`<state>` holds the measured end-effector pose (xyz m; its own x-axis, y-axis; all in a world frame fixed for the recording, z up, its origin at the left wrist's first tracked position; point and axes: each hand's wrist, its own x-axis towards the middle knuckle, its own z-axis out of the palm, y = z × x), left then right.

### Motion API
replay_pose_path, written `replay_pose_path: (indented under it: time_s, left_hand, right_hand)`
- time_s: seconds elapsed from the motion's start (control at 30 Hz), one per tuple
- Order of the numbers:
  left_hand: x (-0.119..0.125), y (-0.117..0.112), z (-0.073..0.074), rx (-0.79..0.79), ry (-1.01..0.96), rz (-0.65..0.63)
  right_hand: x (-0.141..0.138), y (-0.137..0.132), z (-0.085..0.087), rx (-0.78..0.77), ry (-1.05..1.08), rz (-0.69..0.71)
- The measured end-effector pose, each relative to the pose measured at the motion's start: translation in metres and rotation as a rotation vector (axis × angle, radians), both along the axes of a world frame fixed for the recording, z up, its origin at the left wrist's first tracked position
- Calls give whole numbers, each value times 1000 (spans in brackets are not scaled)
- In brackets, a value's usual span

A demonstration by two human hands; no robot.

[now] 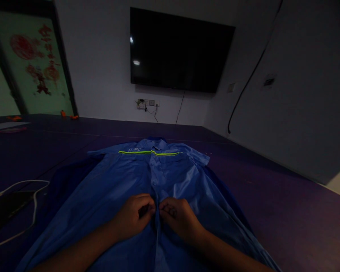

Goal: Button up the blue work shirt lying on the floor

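A blue short-sleeved work shirt (119,181) lies spread front side up, collar pointing away from me, with yellow-green stripes and white letters across the chest. Beneath it, darker blue cloth (73,173) shows along both sides. My left hand (136,213) pinches the shirt's front placket from the left, thumb and forefinger together. Opposite it, my right hand (180,217) pinches the same placket from the right, its other fingers curled. The two sets of fingertips nearly meet at the middle seam. Any button between them is hidden; one button (154,183) shows higher up.
On the left, a white cable (35,204) curls beside a dark flat object (11,209). Small orange things (73,117) lie near the glass door (31,68). A large television (181,51) hangs on the far wall above sockets (151,102). Purple floor (272,200) surrounds the shirt.
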<state>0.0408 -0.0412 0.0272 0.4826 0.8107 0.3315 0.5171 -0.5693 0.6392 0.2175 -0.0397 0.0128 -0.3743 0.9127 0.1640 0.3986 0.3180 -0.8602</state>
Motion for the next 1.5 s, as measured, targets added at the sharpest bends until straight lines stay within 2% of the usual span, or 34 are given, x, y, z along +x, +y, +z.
replay_pose_path:
  time_s: [0.3,0.5,0.7,0.93,1.27,1.5]
  left_hand:
    - [0,2,-1,-49,-63,21]
    - [2,6,-1,-232,-118,79]
    - [3,6,-5,-360,-180,56]
    - [4,4,-4,-287,-84,43]
    - [2,0,1,-77,106,21]
    - [0,4,-5,-70,243,7]
  right_hand:
    - [0,1,3,-13,-56,8]
    - [1,2,2,28,-115,6]
    - [1,1,2,41,-155,35]
    - [1,0,1,16,-140,54]
    - [2,1,1,34,-146,39]
    - [2,-2,2,50,-144,35]
